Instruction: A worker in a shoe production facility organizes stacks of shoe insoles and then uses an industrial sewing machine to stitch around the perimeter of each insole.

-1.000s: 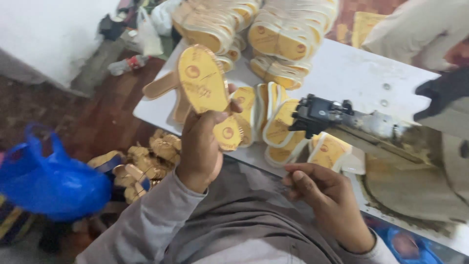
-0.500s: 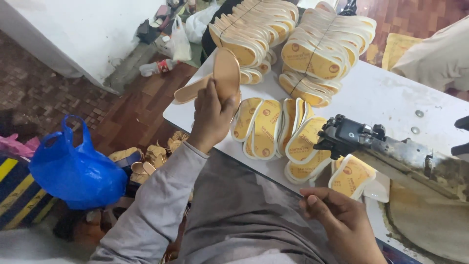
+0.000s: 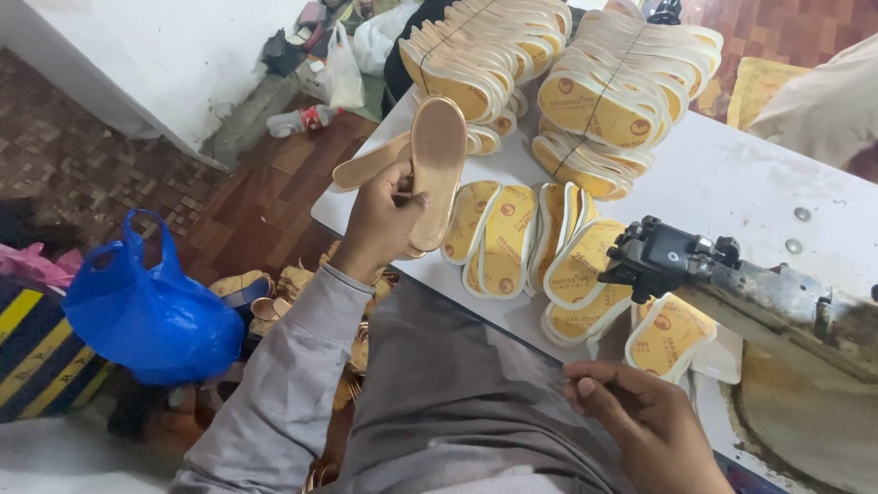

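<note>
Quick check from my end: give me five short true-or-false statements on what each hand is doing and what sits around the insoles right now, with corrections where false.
1. The left hand holds a tan insole raised over the edge of the white table. True.
2. The right hand grips the black machine head. False: it rests low near the person's lap, apart from the machine, fingers curled; whether it pinches anything cannot be told.
3. Bundles of yellow insoles are stacked at the far side of the table. True.
4. The blue plastic bag lies on the table. False: it sits on the floor to the person's left.
5. Loose yellow insoles lie on the table between the left hand and the machine. True.
</note>
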